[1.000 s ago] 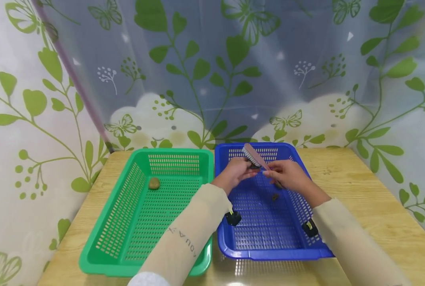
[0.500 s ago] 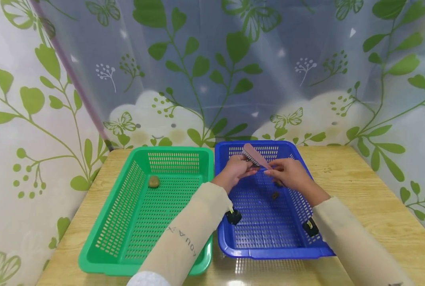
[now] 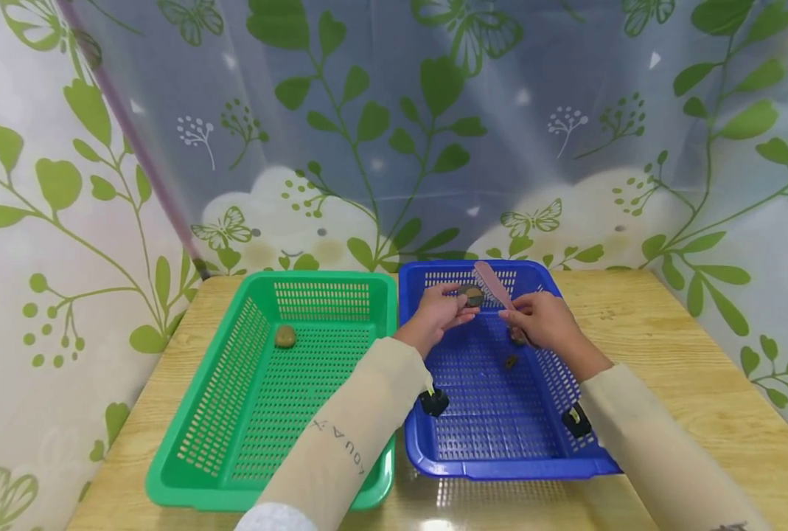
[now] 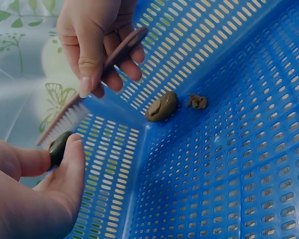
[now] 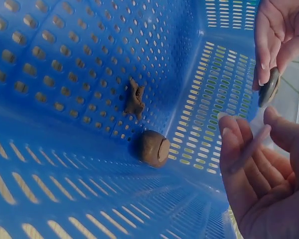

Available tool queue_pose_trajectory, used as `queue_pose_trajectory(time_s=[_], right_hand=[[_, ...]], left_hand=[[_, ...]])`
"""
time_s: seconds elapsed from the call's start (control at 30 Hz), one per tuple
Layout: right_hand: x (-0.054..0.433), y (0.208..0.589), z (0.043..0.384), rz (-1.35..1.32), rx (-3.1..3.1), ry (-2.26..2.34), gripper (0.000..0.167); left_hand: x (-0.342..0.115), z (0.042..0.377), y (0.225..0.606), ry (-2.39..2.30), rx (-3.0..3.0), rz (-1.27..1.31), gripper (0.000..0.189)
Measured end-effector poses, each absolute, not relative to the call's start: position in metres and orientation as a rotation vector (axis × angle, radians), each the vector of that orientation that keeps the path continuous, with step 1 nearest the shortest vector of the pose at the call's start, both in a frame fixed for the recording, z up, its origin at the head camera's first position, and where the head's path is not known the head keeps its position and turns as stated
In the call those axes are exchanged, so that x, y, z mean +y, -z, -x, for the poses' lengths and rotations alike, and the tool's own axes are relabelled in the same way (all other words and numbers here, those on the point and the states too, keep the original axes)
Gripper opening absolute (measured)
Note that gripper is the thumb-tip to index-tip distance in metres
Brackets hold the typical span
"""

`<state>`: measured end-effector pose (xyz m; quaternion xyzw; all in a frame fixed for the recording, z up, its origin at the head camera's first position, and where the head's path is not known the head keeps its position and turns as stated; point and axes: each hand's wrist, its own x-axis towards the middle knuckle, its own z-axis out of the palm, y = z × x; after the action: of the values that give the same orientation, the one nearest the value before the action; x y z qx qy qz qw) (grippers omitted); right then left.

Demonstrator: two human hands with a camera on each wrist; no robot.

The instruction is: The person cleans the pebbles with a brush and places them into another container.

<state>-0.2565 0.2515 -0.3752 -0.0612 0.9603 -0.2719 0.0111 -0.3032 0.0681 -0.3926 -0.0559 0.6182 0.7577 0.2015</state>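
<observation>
Over the far part of the blue basket, my left hand pinches a dark, smooth stone between thumb and fingers. A lighter tan patch marks the face of that stone. My right hand grips the handle of a pink brush with white bristles. In the left wrist view the bristles are close beside the stone. Down in the basket lie a brown stone with a tan patch on it and a small crumpled brown lump.
A green basket stands left of the blue one on the wooden table. One brown stone lies inside it. A leaf-patterned curtain hangs behind the table.
The brush has lifted off the stone, swinging right and turning edge-on, so the stone's patched face now shows. My left hand has stayed nearly in place.
</observation>
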Motion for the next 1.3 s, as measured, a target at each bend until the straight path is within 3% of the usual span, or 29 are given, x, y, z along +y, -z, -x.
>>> queue_pose_trajectory(time_s=[0.77, 1.3], right_hand=[[0.2452, 0.3804, 0.2607, 0.442, 2.922, 0.929, 0.033], [0.2469, 0.3800, 0.2584, 0.390, 2.983, 0.903, 0.034]], left_hand=[[0.0659, 0.3033, 0.3921, -2.132, 1.744, 0.166, 0.035], [0.0665, 0.3016, 0.3922, -2.122, 1.782, 0.140, 0.033]])
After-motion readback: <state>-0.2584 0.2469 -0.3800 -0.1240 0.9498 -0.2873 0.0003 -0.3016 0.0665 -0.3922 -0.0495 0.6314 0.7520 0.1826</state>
